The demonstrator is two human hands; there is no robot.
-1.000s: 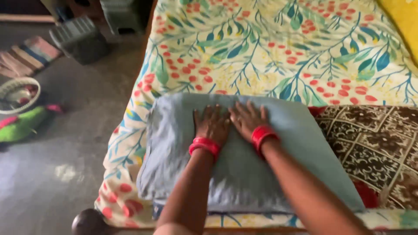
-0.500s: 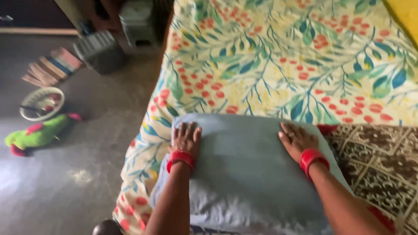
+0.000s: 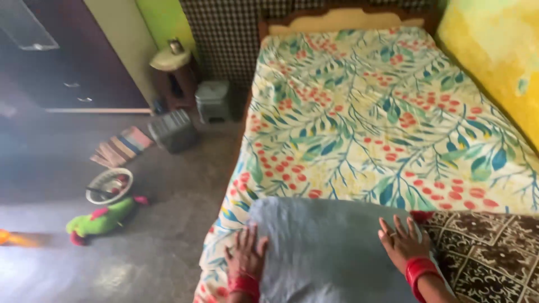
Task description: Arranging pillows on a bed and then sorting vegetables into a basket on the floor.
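The bed [image 3: 365,112] runs away from the viewer toward a wooden headboard [image 3: 342,19], with a yellow wall [image 3: 494,62] tight along its right side and open grey floor [image 3: 168,224] along its left edge. The floral sheet [image 3: 359,129] beyond the hands lies bare all the way up to the headboard. On the floor, well apart from the bed, sit a green stuffed toy [image 3: 101,220], a round basket [image 3: 109,186], a striped mat [image 3: 120,146] and two grey stools [image 3: 174,130]. A blue-grey folded cloth [image 3: 320,247] lies at the near end of the bed, close to the left edge, its right side just beside a brown patterned blanket [image 3: 488,252]. The left hand [image 3: 245,258] lies flat with fingers spread on the cloth's left edge, partly on the sheet. The right hand [image 3: 401,244] rests flat, fingers loosely spread, on the cloth's right far corner. Neither hand grips anything; both press palm-down, well apart. Each wrist wears red bangles [image 3: 418,269]. The cloth's far edge runs across the bed from left to right; its near part is out of view, so its long axis cannot be told.
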